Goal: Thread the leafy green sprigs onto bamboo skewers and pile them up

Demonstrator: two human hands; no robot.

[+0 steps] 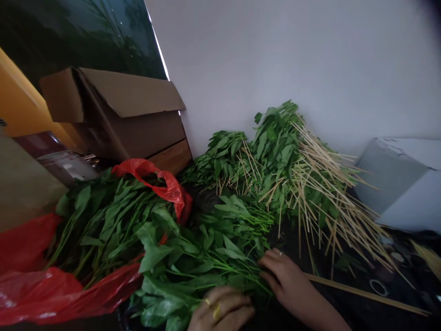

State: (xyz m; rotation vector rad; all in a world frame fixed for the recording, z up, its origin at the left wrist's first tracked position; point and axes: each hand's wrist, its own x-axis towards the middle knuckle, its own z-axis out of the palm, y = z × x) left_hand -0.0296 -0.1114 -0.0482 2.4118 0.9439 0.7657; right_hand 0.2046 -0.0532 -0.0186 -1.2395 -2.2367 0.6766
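My left hand (220,310), with a gold ring, rests at the bottom edge on a loose heap of leafy green stems (203,257); it is blurred, its fingers curled against the leaves. My right hand (285,276) lies beside it, fingertips pressed into the stem ends of the same heap. A thin wooden skewer (365,292) runs out to the right from under the right hand. Behind stand piles of leaves threaded on skewers (296,174).
A red plastic bag (44,285) full of greens (106,220) lies at the left. An open cardboard box (120,115) stands at the back left, a white box (406,179) at the right. A pale wall closes off the back.
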